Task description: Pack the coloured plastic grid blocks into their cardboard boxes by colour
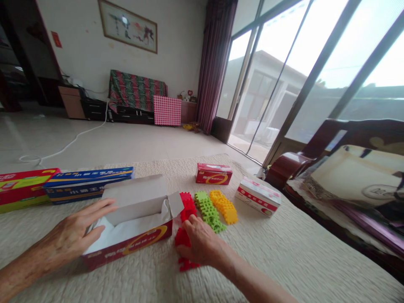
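A long red cardboard box (pixel 148 236) stands with its lid raised, white lining inside. My left hand (pixel 74 227) is at its left end, thumb and forefinger stretched out and apart over the opening; whether it presses on the box is hard to tell. Right of the box, my right hand (pixel 202 242) has its fingers closed on a red plastic interlocking piece (pixel 182 237), low over the cloth. More red pieces (pixel 187 202) lie in a row beyond the fingers. Rows of green pieces (pixel 208 210) and yellow pieces (pixel 224 206) lie alongside.
A small red box (pixel 213 174) and a white-and-red box (pixel 259 195) sit behind and right of the pieces. At the left are a blue box (pixel 88 185) and a red-and-yellow box (pixel 23 189). A wooden seat (pixel 284 168) borders the quilted cloth (pixel 284 248).
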`<state>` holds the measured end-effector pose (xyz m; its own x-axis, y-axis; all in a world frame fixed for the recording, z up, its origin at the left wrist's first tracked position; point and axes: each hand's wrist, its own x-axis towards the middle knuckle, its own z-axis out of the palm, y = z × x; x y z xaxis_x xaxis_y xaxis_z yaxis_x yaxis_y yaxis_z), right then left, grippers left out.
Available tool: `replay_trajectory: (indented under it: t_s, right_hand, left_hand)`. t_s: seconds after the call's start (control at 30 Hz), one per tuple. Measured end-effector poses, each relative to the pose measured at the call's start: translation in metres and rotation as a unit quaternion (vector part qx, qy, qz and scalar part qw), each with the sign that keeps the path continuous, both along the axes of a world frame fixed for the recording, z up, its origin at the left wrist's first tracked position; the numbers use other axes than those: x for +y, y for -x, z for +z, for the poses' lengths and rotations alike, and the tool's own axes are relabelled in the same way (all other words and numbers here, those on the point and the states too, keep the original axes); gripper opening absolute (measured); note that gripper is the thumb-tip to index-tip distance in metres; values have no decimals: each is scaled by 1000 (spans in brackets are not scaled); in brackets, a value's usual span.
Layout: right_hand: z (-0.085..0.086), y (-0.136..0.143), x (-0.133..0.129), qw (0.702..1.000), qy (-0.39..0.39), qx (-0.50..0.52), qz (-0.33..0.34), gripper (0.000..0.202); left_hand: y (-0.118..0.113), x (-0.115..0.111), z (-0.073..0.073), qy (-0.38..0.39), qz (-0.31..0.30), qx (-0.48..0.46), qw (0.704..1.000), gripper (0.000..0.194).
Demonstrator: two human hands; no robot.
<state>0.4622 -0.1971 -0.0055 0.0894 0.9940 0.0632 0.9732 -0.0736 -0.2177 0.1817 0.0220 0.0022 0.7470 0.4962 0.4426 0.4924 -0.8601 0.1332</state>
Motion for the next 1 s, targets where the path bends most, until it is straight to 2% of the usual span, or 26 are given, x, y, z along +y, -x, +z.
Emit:
replay_trajectory:
  t_s: [0.23,0.5,0.77,1.0]
  right_hand:
    - [1,-2,1,1000,20,14,11,34]
    - [6,-2,2,999,29,26,4,33]
    - [6,-2,2,999,41,34,-5,38]
    - [4,-3,0,999,31,32,13,39]
  left_hand:
    - [0,-1,4,8,4,-2,1000,43]
    - [2,-4,13,14,-8,53,998,45]
    - [0,-3,12,14,-9,30,999,44]
    - [0,-2,7,9,-6,17,1000,43]
